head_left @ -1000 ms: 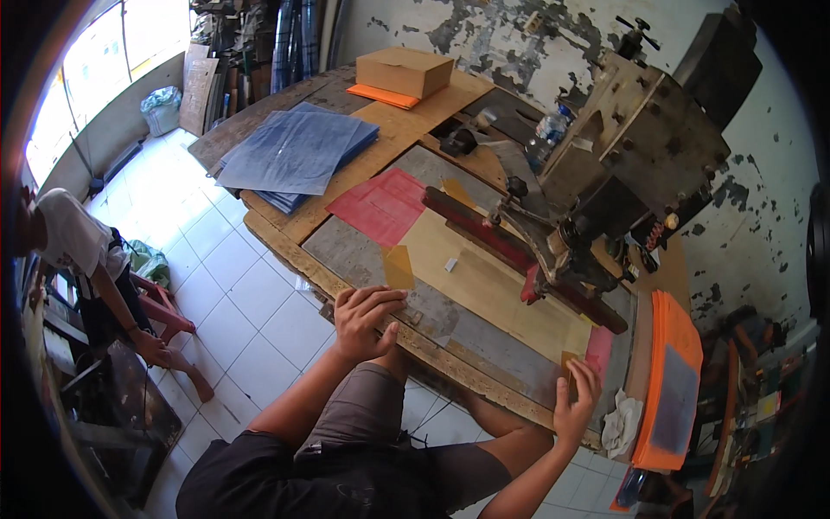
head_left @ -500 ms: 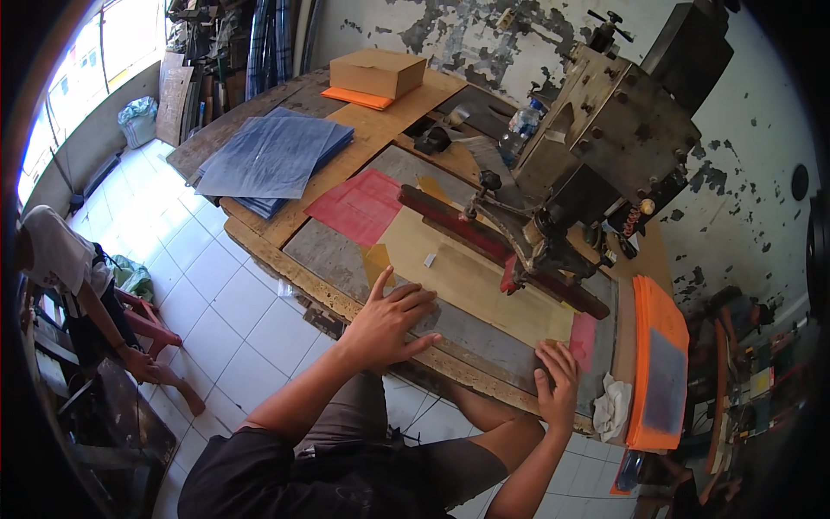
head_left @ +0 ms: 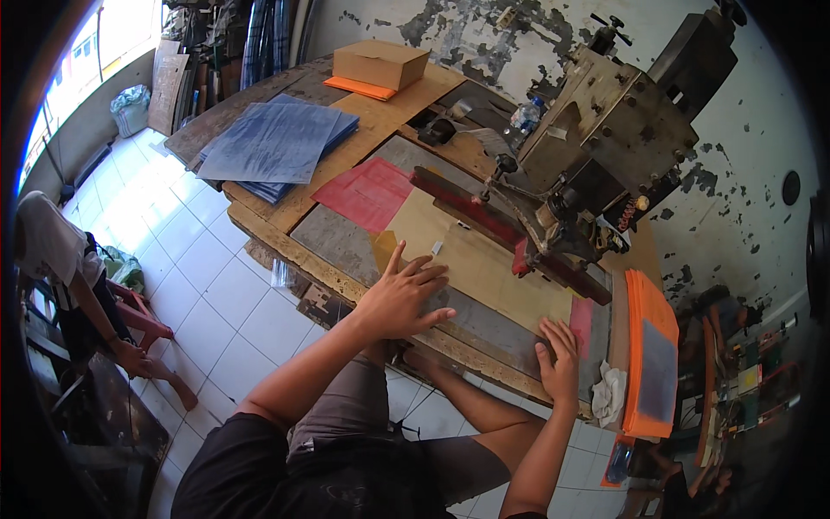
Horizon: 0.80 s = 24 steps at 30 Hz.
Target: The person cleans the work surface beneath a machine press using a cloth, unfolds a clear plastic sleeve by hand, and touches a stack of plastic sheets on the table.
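My left hand (head_left: 403, 297) is spread over the near left edge of a long tan sheet (head_left: 493, 269), fingers apart, gripping nothing. At the sheet's near right corner, my right hand (head_left: 558, 358) rests with its fingers stretched out flat, close to a pink-red patch (head_left: 589, 323). A small white piece (head_left: 437, 247) lies on the tan sheet just beyond my left fingertips. Above the sheet runs the dark red bar (head_left: 484, 219) of a heavy press machine (head_left: 605, 121). To the left of the sheet lies a red sheet (head_left: 364, 196) on the grey plate (head_left: 333, 232).
Clear bluish plastic sheets (head_left: 275, 143) are stacked at the table's left. Behind them a cardboard box (head_left: 380, 64) sits on orange material. Orange covers (head_left: 650, 346) stand at the right edge, beside a crumpled white cloth (head_left: 609, 394). Another person (head_left: 54, 238) sits at far left.
My left hand has shifted slightly right over the tan sheet, and its fingers stay spread. The whole view has tilted a little; my right hand stays at the right corner.
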Motion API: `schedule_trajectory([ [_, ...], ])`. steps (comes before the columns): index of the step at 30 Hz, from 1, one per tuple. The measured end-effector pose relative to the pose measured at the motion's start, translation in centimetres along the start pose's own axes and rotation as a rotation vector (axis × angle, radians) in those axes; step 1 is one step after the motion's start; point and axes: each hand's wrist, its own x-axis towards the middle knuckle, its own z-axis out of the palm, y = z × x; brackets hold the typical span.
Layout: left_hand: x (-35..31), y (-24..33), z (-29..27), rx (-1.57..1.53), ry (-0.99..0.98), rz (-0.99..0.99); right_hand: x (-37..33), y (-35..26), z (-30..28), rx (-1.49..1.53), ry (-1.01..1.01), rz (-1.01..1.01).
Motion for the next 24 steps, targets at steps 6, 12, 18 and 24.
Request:
schedule_trajectory([
  [6, 0.08, 0.23, -0.27, 0.02, 0.012, -0.031, -0.34, -0.16, 1.05, 0.002, 0.079, -0.014],
  [12, 0.05, 0.3, -0.33, 0.01, 0.003, -0.041, -0.57, -0.31, 0.87, -0.02, 0.054, -0.009],
  [18, -0.13, 0.39, -0.67, -0.01, 0.001, -0.057, -0.69, -0.76, 0.69, -0.011, 0.071, -0.012],
  [24, -0.18, 0.41, -0.56, -0.019, -0.005, -0.078, -0.98, -0.49, 0.78, 0.024, 0.113, 0.017],
])
